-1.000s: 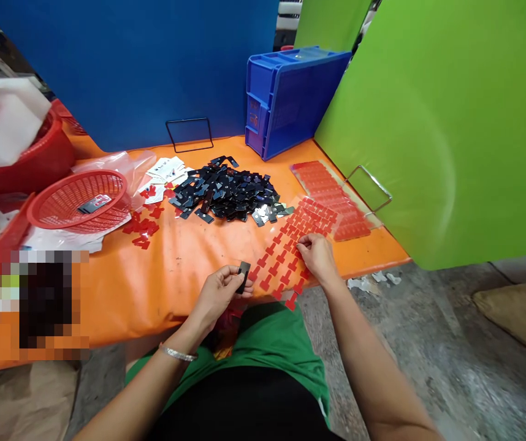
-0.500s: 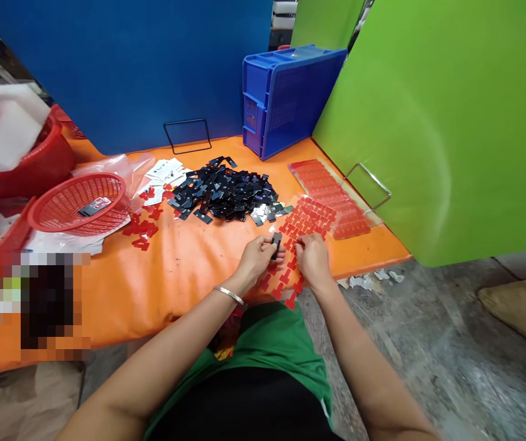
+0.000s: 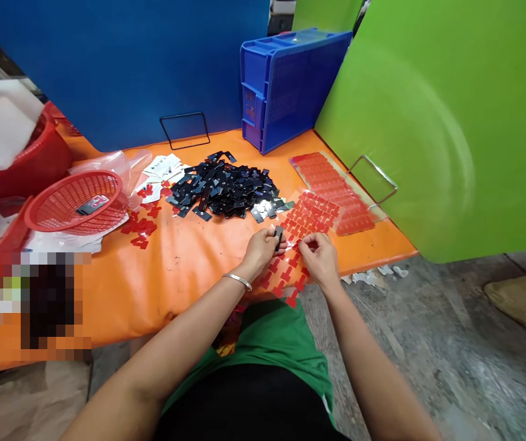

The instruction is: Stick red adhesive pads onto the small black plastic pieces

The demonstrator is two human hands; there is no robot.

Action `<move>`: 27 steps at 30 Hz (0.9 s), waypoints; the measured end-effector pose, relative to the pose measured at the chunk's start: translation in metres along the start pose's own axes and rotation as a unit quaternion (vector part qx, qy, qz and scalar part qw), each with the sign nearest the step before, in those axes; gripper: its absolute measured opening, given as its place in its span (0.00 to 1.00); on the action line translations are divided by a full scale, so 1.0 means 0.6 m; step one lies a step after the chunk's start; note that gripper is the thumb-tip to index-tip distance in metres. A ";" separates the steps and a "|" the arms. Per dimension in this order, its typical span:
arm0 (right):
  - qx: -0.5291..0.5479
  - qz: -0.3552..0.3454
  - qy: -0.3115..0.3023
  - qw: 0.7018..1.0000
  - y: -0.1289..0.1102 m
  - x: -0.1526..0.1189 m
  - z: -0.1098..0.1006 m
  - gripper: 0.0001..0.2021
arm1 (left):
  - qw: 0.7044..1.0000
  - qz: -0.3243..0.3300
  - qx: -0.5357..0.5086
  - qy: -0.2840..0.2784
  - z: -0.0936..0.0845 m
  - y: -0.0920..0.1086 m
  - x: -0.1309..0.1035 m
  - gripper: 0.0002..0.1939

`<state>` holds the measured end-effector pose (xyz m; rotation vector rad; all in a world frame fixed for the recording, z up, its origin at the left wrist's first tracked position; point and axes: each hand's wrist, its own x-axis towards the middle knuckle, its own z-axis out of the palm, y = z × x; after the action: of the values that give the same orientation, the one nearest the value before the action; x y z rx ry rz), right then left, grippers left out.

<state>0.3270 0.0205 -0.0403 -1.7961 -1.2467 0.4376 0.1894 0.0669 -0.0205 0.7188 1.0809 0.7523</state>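
My left hand [image 3: 263, 250] holds a small black piece [image 3: 278, 236] between thumb and fingers, over the near edge of a sheet of red T-shaped stickers [image 3: 311, 214]. Just to its right, my right hand [image 3: 318, 254] is pinched at the sheet, with a bit of red at its fingertips, apparently one red sticker. Beyond my hands a heap of black pieces [image 3: 226, 187] lies on the orange table [image 3: 189, 257]. Loose red pieces [image 3: 141, 226] are scattered left of the heap. A second red sheet [image 3: 331, 190] lies at the right.
A blue crate [image 3: 300, 92] stands on its side at the back, between a blue panel [image 3: 129, 67] and a green panel [image 3: 451, 122]. At the left are a red basket [image 3: 76, 202] with a dark piece in it, white papers [image 3: 164, 168] and larger red baskets [image 3: 28, 165].
My right hand has shifted slightly right, and its fingertips now show a bit of red. My left hand still holds the black piece, now tilted a little differently. The view has shifted slightly.
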 end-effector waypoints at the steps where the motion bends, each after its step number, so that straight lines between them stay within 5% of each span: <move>1: 0.049 0.026 0.005 0.998 0.002 0.000 -0.004 0.05 | 1.000 -0.001 -0.001 0.000 0.001 0.002 -0.001 0.05; 6: 0.222 0.104 0.005 0.969 -0.011 -0.010 -0.014 0.12 | 1.000 -0.010 -0.010 -0.016 -0.010 0.012 -0.023 0.08; 15: 0.273 0.076 -0.131 0.950 -0.090 -0.100 0.042 0.11 | 0.996 -0.037 -0.064 -0.048 -0.100 -0.016 -0.117 0.11; 27: 0.251 0.084 -0.141 0.954 -0.088 -0.119 0.066 0.11 | 0.995 -0.036 -0.072 -0.050 -0.110 -0.029 -0.119 0.13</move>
<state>0.2386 -0.0187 -0.0325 -1.4325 -1.0474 1.0405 0.1099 0.0079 -0.0192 0.5853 0.9467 0.7177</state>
